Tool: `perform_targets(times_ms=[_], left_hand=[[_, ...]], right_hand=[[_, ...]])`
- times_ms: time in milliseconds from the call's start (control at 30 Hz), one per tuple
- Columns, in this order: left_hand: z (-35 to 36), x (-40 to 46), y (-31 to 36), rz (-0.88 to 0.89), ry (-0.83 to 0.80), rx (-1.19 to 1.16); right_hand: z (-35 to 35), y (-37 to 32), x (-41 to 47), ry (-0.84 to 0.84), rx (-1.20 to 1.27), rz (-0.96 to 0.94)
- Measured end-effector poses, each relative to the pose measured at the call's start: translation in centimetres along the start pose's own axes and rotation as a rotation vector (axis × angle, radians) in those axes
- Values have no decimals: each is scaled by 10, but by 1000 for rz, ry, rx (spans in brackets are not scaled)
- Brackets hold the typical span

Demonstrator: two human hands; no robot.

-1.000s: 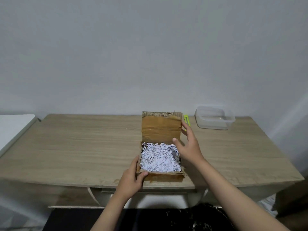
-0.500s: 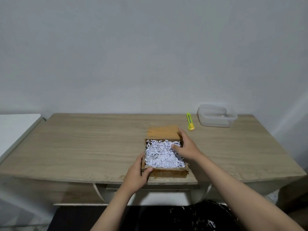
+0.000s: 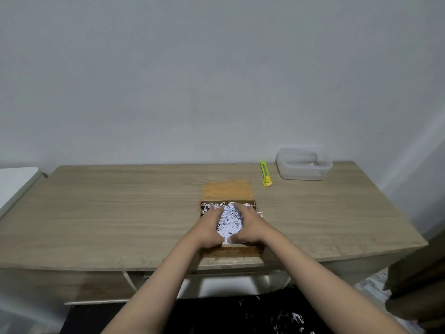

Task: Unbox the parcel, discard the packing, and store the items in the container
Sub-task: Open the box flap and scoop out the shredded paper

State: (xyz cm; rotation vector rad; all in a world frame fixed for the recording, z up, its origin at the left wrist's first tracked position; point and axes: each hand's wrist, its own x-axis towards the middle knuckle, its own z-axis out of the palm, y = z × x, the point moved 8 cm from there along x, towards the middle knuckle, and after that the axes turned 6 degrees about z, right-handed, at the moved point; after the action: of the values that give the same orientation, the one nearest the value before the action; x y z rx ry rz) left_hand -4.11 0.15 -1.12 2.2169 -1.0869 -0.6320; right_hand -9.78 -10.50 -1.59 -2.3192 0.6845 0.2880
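A brown cardboard box (image 3: 237, 251) lies open near the table's front edge, its lid (image 3: 227, 189) folded flat behind it. White shredded paper (image 3: 230, 220) fills it. My left hand (image 3: 208, 229) and my right hand (image 3: 250, 226) are both inside the box, cupped around a heap of the shredded paper from either side. Whatever lies under the paper is hidden. A clear plastic container (image 3: 303, 166) stands at the back right of the table.
A yellow-green utility knife (image 3: 265, 174) lies left of the container. The wooden table (image 3: 108, 208) runs wide to the left. A dark bin (image 3: 277, 317) with paper scraps sits on the floor below the front edge. A white surface (image 3: 14, 184) is at far left.
The lid went from upright to flat on the table. My left hand left the box's front corner and my right hand left the lid; both now gather the shredded paper.
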Motion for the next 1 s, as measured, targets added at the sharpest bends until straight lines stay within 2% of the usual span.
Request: perform_targets(times_ms=[167,333,767,1000], left_hand=[[-2,13,-9,-179,-143,154],[4,19,-11,-219,-250,269],[8,31,-15,-153,-272,375],[10,28,-15,-102,-212,315]], right_hand=[[4,4,8,-89,-114,70],[6,-1,13,-89,-223,53],[10,5,14,-55,-132,26],[9,4,12,-45,-112,19]])
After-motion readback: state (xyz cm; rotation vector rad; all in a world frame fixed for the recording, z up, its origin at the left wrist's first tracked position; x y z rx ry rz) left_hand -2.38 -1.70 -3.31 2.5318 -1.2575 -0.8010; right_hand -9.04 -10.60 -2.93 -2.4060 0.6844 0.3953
